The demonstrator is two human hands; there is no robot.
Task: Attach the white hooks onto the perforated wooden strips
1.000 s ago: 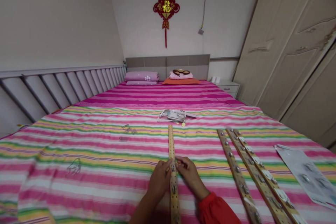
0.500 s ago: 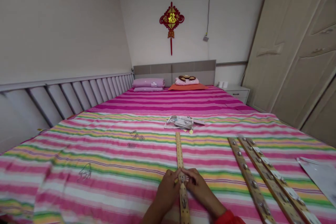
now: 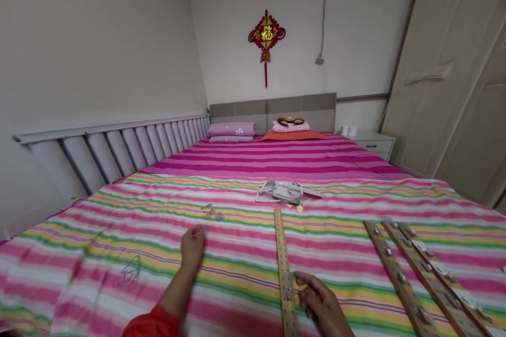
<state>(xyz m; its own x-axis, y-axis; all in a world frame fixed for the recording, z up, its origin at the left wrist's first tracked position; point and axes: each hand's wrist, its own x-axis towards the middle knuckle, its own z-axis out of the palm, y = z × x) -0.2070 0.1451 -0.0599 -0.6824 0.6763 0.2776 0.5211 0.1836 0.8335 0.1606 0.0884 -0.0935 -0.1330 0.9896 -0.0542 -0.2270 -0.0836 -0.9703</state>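
Note:
A long perforated wooden strip lies lengthwise on the striped bedspread, with a metal hook fitted near its close end. My right hand rests just right of that hook, fingers apart, fingertips against the strip's edge. My left hand, in a red sleeve, is stretched out to the left over the bedspread. It is blurred and its fingers look loosely curled. Nearest to it are small loose metal pieces, a little beyond the fingertips.
Two more wooden strips carrying several metal hooks lie at the right. A clear plastic packet sits beyond the strip's far end. A wire hook lies at the left. Pillows, a nightstand and a wardrobe stand behind.
My left hand has left the strip and swung out to the left toward the loose metal pieces. My right hand stays by the strip. The camera has turned left and tilted up.

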